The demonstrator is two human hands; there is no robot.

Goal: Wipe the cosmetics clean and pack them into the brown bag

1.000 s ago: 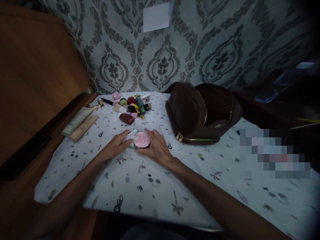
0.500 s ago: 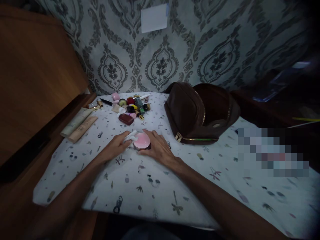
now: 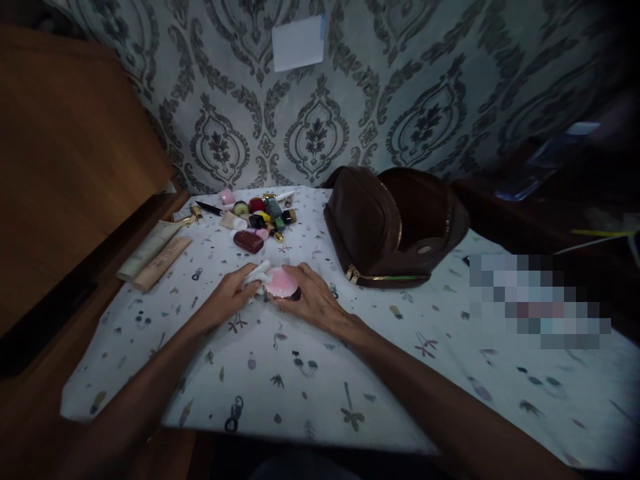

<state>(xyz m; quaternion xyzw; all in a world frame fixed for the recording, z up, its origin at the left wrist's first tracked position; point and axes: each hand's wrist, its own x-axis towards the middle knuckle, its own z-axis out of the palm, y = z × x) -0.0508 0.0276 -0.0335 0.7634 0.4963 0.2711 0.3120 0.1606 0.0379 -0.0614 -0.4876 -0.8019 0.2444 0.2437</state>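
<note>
Between my hands, low over the printed cloth, is a round pink compact (image 3: 281, 283) with a shiny lid. My right hand (image 3: 315, 300) is closed around its right side, thumb along the near edge. My left hand (image 3: 235, 290) pinches a crumpled white wipe (image 3: 259, 273) against the compact's left edge. Beyond the hands lies a dark red case (image 3: 249, 241), in front of a heap of small cosmetics with a green bottle (image 3: 274, 211) and a white-capped tube (image 3: 234, 221).
A brown bag (image 3: 365, 227) gapes unzipped at the right. Two tubes, one pale green (image 3: 147, 250) and one peach (image 3: 164, 263), lie left beside a wooden panel (image 3: 75, 127). The patterned cloth (image 3: 280, 400) covers the table up to the wallpapered wall.
Both hands keep their hold on the compact and the wipe, with the wipe shifted slightly at the compact's left edge. The whole view has moved a little.
</note>
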